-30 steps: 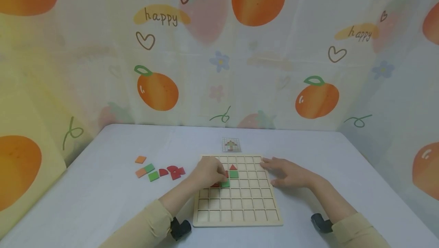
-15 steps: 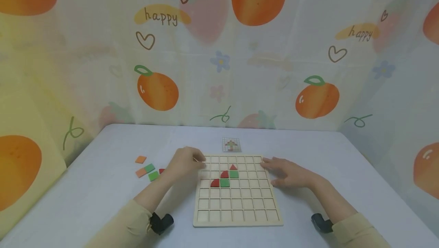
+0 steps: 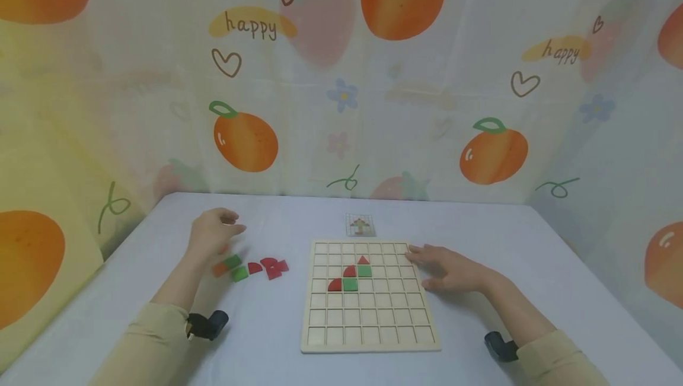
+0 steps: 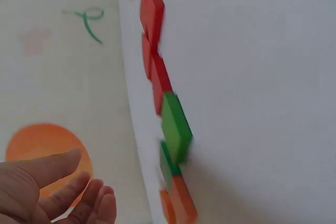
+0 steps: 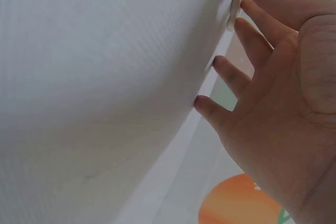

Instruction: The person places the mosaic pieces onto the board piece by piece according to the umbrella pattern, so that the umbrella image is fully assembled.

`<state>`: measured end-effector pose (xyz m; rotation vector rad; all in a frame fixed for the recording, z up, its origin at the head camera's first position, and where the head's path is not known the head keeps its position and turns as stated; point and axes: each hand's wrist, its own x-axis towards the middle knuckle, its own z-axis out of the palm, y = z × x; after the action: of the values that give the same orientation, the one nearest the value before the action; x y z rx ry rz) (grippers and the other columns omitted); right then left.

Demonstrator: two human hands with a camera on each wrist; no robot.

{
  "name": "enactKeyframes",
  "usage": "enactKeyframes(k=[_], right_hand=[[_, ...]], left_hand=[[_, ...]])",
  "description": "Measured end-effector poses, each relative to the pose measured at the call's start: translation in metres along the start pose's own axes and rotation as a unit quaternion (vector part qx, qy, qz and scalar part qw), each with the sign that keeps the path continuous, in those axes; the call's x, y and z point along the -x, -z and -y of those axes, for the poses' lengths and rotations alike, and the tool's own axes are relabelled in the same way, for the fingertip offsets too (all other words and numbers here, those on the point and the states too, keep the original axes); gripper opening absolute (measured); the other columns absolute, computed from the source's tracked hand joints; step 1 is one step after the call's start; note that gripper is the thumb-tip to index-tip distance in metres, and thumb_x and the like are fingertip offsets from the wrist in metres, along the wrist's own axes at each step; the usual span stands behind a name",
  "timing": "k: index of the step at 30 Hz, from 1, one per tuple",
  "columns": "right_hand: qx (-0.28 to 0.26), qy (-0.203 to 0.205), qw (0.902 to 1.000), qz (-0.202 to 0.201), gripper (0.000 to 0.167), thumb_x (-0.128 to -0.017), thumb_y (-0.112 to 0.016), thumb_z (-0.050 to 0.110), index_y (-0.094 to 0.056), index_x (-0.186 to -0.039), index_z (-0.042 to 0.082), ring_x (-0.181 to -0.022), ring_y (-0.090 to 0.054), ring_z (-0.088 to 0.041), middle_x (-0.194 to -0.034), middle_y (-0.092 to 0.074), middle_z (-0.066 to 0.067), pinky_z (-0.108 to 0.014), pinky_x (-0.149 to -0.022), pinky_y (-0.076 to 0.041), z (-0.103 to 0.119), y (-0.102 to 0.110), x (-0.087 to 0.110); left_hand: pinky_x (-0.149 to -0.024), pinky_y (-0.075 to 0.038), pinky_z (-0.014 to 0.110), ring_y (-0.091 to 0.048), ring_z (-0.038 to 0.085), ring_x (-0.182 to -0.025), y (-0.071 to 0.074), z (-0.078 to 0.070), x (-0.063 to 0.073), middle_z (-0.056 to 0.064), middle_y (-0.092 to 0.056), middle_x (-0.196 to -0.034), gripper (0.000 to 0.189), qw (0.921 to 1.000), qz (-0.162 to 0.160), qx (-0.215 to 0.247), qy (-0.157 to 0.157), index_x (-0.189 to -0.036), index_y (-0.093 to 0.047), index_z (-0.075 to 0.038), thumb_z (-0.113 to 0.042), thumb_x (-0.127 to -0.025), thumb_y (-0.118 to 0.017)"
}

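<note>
My left hand [image 3: 210, 233] hovers over the left part of the table, above the loose tiles, with nothing between its parted thumb and fingers. Below it lie a green tile [image 4: 176, 127], an orange tile [image 4: 182, 199] and several red tiles [image 3: 269, 267]. One orange tile is mostly hidden under the hand. A wooden grid board [image 3: 370, 318] lies at the middle, bearing two green squares, two red quarter-round tiles and a red triangle [image 3: 363, 260]. My right hand [image 3: 453, 268] rests at the board's right edge, fingers spread, fingertips on its rim and the table.
Behind the board lies a small clear card [image 3: 360, 225] with a printed coloured pattern on a grid. The white table [image 3: 459, 220] ends at a hanging cloth [image 3: 395, 149] printed with oranges. A black wrist strap [image 3: 208, 325] sits on each forearm.
My left hand has let go near the green square on the board and moved left to above the loose tiles. The right hand stays at the board's edge.
</note>
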<state>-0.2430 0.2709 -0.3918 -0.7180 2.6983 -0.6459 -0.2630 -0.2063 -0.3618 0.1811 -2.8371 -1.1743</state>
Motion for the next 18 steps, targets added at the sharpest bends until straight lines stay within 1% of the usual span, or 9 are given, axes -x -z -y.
enactKeyframes(k=[3,5,8,11,14,18], right_hand=[[0.004,-0.002,1.0,0.0,0.064,-0.088,-0.069,0.029,-0.048,-0.146,0.015,-0.149,-0.023,-0.047,-0.16,-0.037,-0.009,-0.069,-0.117,-0.019,0.0,0.001,0.0],[-0.001,-0.009,1.0,0.0,0.064,-0.087,-0.07,0.028,-0.048,-0.146,0.015,-0.15,-0.022,-0.046,-0.16,-0.036,-0.008,-0.068,-0.117,-0.018,-0.001,0.0,0.0],[0.001,-0.005,1.0,-0.001,0.064,-0.087,-0.07,0.028,-0.049,-0.146,0.015,-0.149,-0.023,-0.047,-0.16,-0.037,-0.009,-0.069,-0.117,-0.019,-0.001,0.0,0.0],[-0.001,-0.002,1.0,-0.001,0.063,-0.088,-0.069,0.028,-0.049,-0.146,0.015,-0.15,-0.023,-0.046,-0.16,-0.037,-0.009,-0.068,-0.117,-0.019,-0.002,-0.001,-0.001],[0.007,0.006,1.0,-0.003,0.063,-0.088,-0.068,0.028,-0.048,-0.146,0.015,-0.149,-0.024,-0.047,-0.16,-0.037,-0.009,-0.068,-0.117,-0.02,-0.003,-0.001,-0.001],[0.007,0.004,1.0,-0.002,0.063,-0.088,-0.068,0.027,-0.048,-0.146,0.016,-0.149,-0.024,-0.047,-0.16,-0.037,-0.008,-0.068,-0.117,-0.02,-0.004,-0.001,0.0]], left_hand=[[-0.092,-0.053,0.045,-0.055,0.041,-0.11,0.006,0.015,-0.003,0.032,-0.057,-0.128,0.044,0.9995,-0.014,-0.009,0.025,-0.128,-0.056,0.009,-0.018,-0.094,-0.062],[-0.088,-0.054,0.043,-0.056,0.041,-0.107,0.008,0.023,-0.004,0.033,-0.057,-0.127,0.043,0.9987,-0.017,-0.027,0.04,-0.125,-0.056,0.011,-0.018,-0.094,-0.063],[-0.086,-0.053,0.044,-0.055,0.041,-0.103,0.009,0.033,-0.005,0.034,-0.058,-0.124,0.044,0.9965,-0.016,-0.038,0.073,-0.121,-0.057,0.013,-0.019,-0.092,-0.063],[-0.082,-0.051,0.044,-0.055,0.04,-0.099,0.009,0.038,-0.005,0.033,-0.061,-0.114,0.042,0.9942,-0.02,-0.038,0.098,-0.112,-0.06,0.014,-0.02,-0.088,-0.067],[-0.072,-0.049,0.038,-0.056,0.037,-0.089,0.009,0.041,-0.004,0.028,-0.065,-0.1,0.039,0.9933,-0.023,-0.051,0.101,-0.101,-0.063,0.012,-0.022,-0.085,-0.071],[-0.06,-0.041,0.03,-0.055,0.032,-0.078,0.008,0.043,-0.004,0.023,-0.067,-0.085,0.036,0.9929,-0.027,-0.076,0.087,-0.088,-0.066,0.01,-0.024,-0.081,-0.074]])
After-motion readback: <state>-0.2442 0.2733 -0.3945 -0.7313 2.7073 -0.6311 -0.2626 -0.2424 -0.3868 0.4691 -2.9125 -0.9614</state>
